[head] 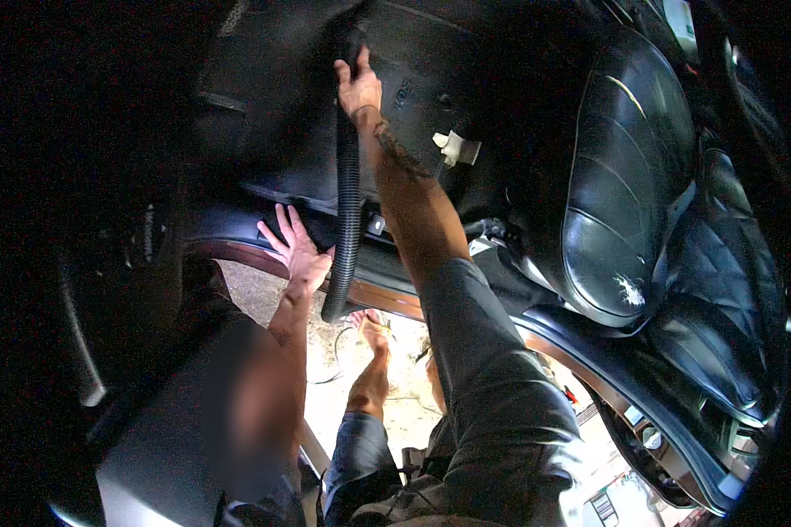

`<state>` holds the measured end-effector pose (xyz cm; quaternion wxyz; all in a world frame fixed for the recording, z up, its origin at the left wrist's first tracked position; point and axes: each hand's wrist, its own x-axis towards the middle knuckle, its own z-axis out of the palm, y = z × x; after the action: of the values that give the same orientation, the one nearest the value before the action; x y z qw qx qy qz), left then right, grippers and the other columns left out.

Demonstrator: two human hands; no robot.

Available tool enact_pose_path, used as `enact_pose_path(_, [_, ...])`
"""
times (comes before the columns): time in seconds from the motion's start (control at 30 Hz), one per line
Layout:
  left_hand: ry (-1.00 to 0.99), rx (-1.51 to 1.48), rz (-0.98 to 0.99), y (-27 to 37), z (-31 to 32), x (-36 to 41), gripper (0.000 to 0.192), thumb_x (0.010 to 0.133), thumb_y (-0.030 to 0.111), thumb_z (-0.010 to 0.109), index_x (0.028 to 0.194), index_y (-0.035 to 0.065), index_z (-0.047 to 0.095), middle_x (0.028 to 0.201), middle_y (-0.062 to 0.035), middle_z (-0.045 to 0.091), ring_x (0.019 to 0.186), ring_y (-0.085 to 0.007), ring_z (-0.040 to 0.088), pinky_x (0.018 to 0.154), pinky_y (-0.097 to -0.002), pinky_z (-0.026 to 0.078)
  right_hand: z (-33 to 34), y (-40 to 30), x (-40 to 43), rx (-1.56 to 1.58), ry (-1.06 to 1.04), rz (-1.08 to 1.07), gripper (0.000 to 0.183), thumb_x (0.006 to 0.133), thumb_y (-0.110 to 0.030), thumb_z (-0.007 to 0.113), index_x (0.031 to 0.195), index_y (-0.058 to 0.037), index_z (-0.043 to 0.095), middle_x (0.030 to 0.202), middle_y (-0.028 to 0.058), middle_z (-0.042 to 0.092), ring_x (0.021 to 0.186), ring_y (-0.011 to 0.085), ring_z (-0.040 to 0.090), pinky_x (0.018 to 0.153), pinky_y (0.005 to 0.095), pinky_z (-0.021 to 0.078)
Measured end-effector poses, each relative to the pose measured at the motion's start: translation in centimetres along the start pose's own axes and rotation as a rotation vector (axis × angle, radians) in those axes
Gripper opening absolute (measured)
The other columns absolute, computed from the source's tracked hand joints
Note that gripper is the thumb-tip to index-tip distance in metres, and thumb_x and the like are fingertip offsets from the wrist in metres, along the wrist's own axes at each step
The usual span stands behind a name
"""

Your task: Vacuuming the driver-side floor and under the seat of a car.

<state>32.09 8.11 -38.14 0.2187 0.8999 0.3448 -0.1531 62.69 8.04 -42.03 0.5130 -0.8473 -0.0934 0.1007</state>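
My right hand (360,87) reaches into the dark footwell of a car, its fingers around the black upper end of a vacuum hose (349,191). The hose is ribbed and runs down past my right forearm, over the door sill (385,298). Deep shadow hides the far end of the tube. My left hand (300,253) is spread on the sill trim, left of the hose, with nothing in its grasp. Its thumb lies close beside the hose; whether they touch I cannot tell. Dark carpet (283,141) covers the footwell floor.
Right of my forearm lies a pale, crumpled-looking item (458,149) I cannot identify. A black leather seat (623,197) with a worn white patch stands at the right. Outside the sill, my foot (373,332) is on bright ground, near a thin cable (336,356).
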Motion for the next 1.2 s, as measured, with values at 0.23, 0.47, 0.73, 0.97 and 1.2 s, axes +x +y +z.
enact_pose_path(0.23, [0.012,-0.039,-0.143,-3.3,-3.3,-0.8,0.142,0.051,0.075,0.077,0.154,0.0052,0.008,0.161,-0.0101,-0.003,0.142,-0.0458,-0.021,0.11,-0.0698,-0.005,-4.2,-2.5,-9.2,0.543,-0.401,0.401,0.055,0.094,-0.034,0.062,0.141,-0.0096,0.046,0.081,0.009,0.063,0.055,0.0145,0.057,0.045,0.0314,0.0483])
enact_pose_path(0.47, [-0.029,0.018,-0.149,-0.4,-2.3,-0.2,0.138,0.059,0.08,0.068,0.153,0.0008,0.006,0.161,-0.0136,-0.004,0.142,-0.043,-0.024,0.106,-0.0721,-0.01,-13.0,4.7,-19.3,0.517,-0.018,0.301,0.049,0.096,-0.038,0.06,0.131,-0.004,0.054,0.08,0.0039,0.064,0.056,0.0122,0.056,0.051,0.0269,0.0482])
enact_pose_path(0.73, [-0.026,0.082,0.394,9.7,3.2,4.5,0.115,0.074,0.079,0.055,0.148,-0.0032,0.023,0.155,-0.0274,0.018,0.146,-0.0438,0.003,0.111,-0.0691,-0.001,-20.8,1.0,-28.5,0.524,-0.193,0.555,0.044,0.099,-0.03,0.056,0.138,-0.0107,0.047,0.081,0.0044,0.065,0.05,0.0122,0.056,0.04,0.0282,0.0454])
enact_pose_path(0.97, [0.025,0.26,0.353,12.6,9.7,6.3,0.097,0.075,0.056,0.073,0.145,0.002,0.032,0.147,-0.0288,0.033,0.131,-0.0446,0.04,0.111,-0.0472,0.033,-29.8,-8.8,-36.2,0.323,-0.379,0.342,0.062,0.095,-0.026,0.063,0.146,-0.0048,0.038,0.096,0.01,0.07,0.08,0.011,0.062,0.076,0.0257,0.0501])
enact_pose_path(1.2, [0.041,0.065,0.289,15.8,1.9,6.9,0.039,0.09,0.018,0.057,0.123,-0.0008,0.052,0.098,-0.0262,0.067,0.094,-0.0421,0.065,0.083,-0.0499,0.052,-39.7,-13.3,-40.4,0.35,-0.132,0.214,0.064,0.095,-0.013,0.061,0.149,-0.0007,0.03,0.139,0.0158,0.051,0.123,0.0215,0.052,0.101,0.0309,0.0403])
